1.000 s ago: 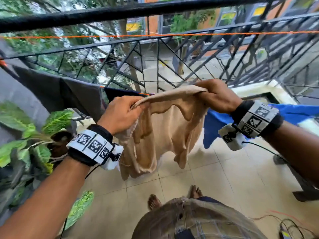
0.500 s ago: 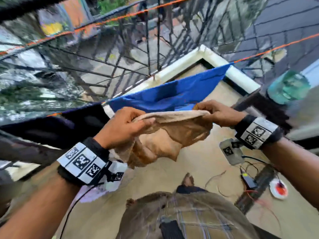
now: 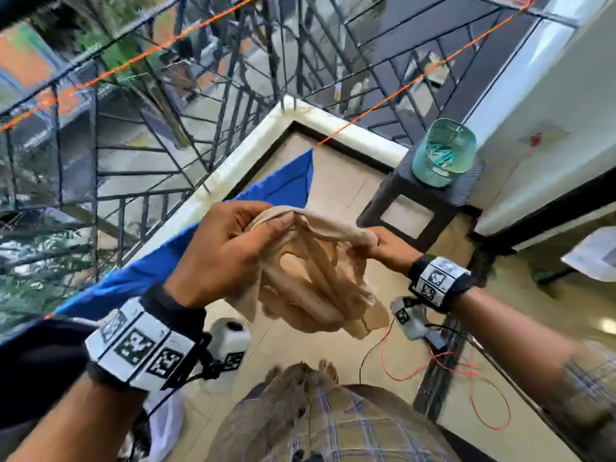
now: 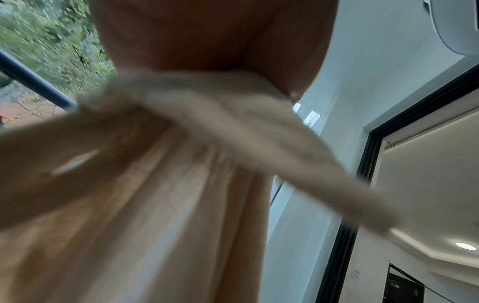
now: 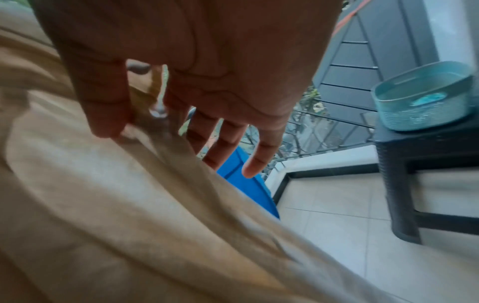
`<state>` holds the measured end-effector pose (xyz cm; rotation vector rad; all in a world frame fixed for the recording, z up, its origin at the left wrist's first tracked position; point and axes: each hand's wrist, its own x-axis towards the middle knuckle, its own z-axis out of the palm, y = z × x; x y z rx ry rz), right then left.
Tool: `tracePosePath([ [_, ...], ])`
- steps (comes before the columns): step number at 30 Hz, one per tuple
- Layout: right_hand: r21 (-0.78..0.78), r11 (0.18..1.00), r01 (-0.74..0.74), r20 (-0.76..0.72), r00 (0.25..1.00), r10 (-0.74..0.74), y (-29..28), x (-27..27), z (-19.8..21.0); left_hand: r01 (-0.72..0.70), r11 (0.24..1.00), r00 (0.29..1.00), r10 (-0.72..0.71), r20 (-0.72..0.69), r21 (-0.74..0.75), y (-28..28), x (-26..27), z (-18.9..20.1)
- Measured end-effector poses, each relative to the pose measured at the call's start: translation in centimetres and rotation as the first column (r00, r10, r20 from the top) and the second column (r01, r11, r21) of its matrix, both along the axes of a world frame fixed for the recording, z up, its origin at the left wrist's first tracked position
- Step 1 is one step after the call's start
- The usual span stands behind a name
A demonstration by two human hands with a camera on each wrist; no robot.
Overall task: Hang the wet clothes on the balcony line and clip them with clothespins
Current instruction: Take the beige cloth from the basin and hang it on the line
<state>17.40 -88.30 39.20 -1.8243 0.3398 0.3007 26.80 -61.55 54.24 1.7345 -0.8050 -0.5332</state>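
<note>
Beige garment held bunched between left hand and right hand, both pinching its top edge. Now carried right past the blue cloth toward bare orange line. Still unhung, unclipped.

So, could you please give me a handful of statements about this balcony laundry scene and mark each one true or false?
1. Both hands hold the beige garment. True: the left hand grips one end and the right hand pinches the other.
2. The beige garment is already draped over the orange line. False: it hangs between the hands, below the line.
3. A blue cloth hangs on the line. True.
4. The teal basket stands on the floor. False: it sits on a dark stool.
5. The right hand holds a clothespin. False: in the right wrist view its thumb and a finger pinch only fabric, the other fingers straight.
</note>
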Motion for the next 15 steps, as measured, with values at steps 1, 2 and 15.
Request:
tracePosePath([
  [1, 0.001, 0.998, 0.066, 0.012, 0.998, -0.066, -1.0, 0.3, -0.1, 0.022, 1.000, 1.000, -0.022, 0.009, 0.002, -1.3, 0.6, 0.0],
  [2, -0.013, 0.992, 0.128, 0.035, 0.991, -0.128, -1.4, 0.7, 0.4, 0.030, 1.000, 0.999, -0.030, 0.014, 0.004, -2.3, 1.0, -0.2],
  [15, -0.326, 0.586, 0.742, 0.366, 0.671, -0.645, -19.7, 12.9, 7.9, 0.145, 0.988, 0.978, -0.152, -0.146, -0.059, -15.5, 8.7, -5.6],
])
